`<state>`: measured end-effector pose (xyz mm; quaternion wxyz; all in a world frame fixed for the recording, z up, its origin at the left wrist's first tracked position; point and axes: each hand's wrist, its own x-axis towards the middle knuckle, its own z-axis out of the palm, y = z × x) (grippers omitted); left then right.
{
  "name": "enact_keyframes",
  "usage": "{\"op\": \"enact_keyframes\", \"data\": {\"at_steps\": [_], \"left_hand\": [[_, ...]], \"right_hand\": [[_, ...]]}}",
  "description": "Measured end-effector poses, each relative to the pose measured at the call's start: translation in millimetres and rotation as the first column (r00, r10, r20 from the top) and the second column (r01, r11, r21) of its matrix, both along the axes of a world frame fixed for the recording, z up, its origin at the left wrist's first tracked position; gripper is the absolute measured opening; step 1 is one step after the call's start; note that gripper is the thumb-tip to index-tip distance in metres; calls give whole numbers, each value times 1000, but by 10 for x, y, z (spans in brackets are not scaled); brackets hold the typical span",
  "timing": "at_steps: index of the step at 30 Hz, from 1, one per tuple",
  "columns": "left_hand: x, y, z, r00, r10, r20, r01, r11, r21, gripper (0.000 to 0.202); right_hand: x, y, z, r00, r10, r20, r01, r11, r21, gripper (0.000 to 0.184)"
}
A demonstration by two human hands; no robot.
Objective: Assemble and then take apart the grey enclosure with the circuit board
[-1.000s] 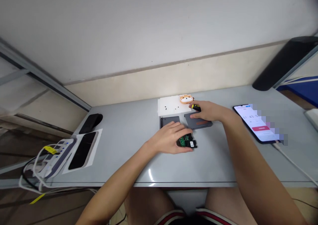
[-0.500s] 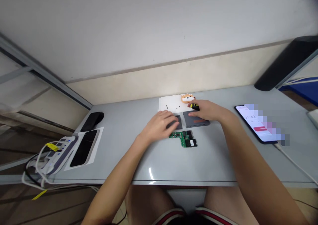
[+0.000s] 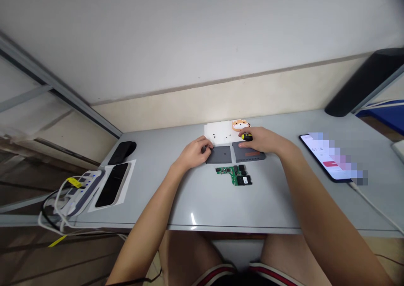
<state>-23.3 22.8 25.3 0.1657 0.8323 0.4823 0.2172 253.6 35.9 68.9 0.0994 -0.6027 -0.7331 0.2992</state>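
Observation:
My left hand (image 3: 193, 152) rests on the grey table (image 3: 195, 197) with its fingers curled against the left edge of a dark grey case half (image 3: 220, 154). My right hand (image 3: 262, 140) lies over a second grey case half (image 3: 248, 152) and is closed on a small black and yellow screwdriver (image 3: 247, 137). A green circuit board (image 3: 235, 175) with black ports lies free on the table just in front of the case halves. Behind them a white sheet (image 3: 221, 133) carries several tiny black screws, and an orange animal-shaped toy (image 3: 240, 125) sits at its right end.
A phone (image 3: 330, 156) with a lit screen and a white cable lies at the right. At the left are a black phone on white paper (image 3: 112, 184), a black case (image 3: 122, 152) and a white power strip (image 3: 80, 187) with cables. A black cylinder (image 3: 362, 82) leans at the far right.
My left hand let go of the circuit board, left it on the table and moved back and left to the left case half. My right hand stayed on the right case half.

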Motion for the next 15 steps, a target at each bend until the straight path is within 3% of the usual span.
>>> {"op": "enact_keyframes", "data": {"at_steps": [15], "left_hand": [[14, 27, -66, 995, 4, 103, -4, 1000, 2, 22]], "right_hand": [[-66, -4, -15, 998, 38, -51, -36, 998, 49, 25]]}}
